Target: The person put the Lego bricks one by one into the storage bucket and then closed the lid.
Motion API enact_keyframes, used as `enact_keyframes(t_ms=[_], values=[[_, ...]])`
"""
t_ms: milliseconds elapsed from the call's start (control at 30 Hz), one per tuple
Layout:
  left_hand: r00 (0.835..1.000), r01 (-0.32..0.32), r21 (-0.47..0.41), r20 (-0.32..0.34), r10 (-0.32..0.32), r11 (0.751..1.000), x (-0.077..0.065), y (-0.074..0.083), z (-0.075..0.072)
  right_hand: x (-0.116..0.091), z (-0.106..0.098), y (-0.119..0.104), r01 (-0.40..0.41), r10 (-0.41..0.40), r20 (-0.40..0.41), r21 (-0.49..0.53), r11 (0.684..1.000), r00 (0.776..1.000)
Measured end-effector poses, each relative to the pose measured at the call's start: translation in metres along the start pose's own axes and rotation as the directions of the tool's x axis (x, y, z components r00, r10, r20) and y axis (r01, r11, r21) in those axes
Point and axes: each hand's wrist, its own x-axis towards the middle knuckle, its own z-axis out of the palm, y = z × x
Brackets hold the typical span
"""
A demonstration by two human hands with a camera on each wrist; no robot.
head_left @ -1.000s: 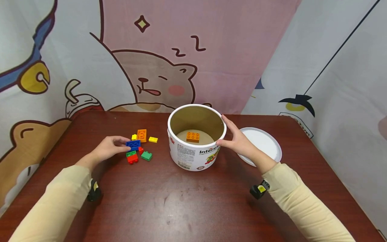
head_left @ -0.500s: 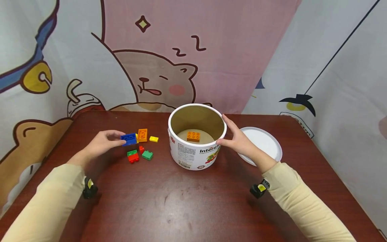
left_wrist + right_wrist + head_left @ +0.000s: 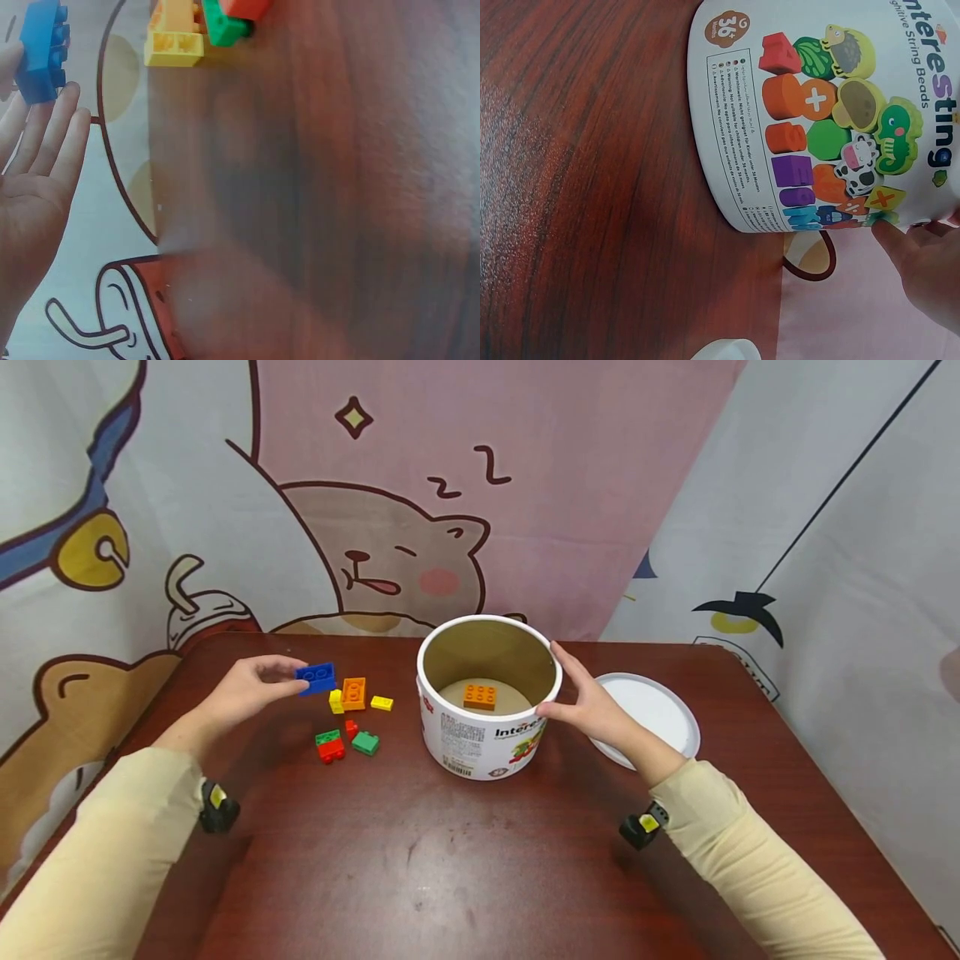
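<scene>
From my remote station, I read the left hand [image 3: 243, 693] as pinching a blue building block [image 3: 317, 677] between thumb and fingers. The block is raised off the brown table [image 3: 450, 860], left of the bucket; the left wrist view shows a row of studs along one side. Just below the raised block in the head view, a yellow block [image 3: 336, 702] sits beside an orange block [image 3: 355, 693]. A flat yellow block [image 3: 382, 702] lies to their right. Nearer to me are a small red piece [image 3: 351, 729], a green block [image 3: 365, 743] and a green-and-red pair of blocks [image 3: 330, 747].

I read the right hand [image 3: 592, 706] as spread, thumb and fingers apart, touching the right side of the white bucket [image 3: 457, 739] at its rim. The bucket stands upright without its cover; a six-stud orange brick [image 3: 479, 697] lies on its floor. The right wrist view shows "String Beads" printed on the wall. A round white lid [image 3: 652, 718] lies flat to the right, partly hidden by the right hand and wrist.
</scene>
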Motion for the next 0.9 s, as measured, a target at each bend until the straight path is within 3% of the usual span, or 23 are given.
enact_keyframes(t_ms=[500,900], values=[[0.998,-0.066,-0.003,-0.007,0.066,0.998,0.006,0.046,-0.008,-0.001,-0.001,-0.001,0.006,-0.006,-0.002,0.004,1.0,1.0],[0.991,-0.129,-0.071,0.011,0.13,0.989,0.014,0.09,0.003,-0.001,0.0,-0.001,0.006,-0.006,0.003,0.002,1.0,1.0]])
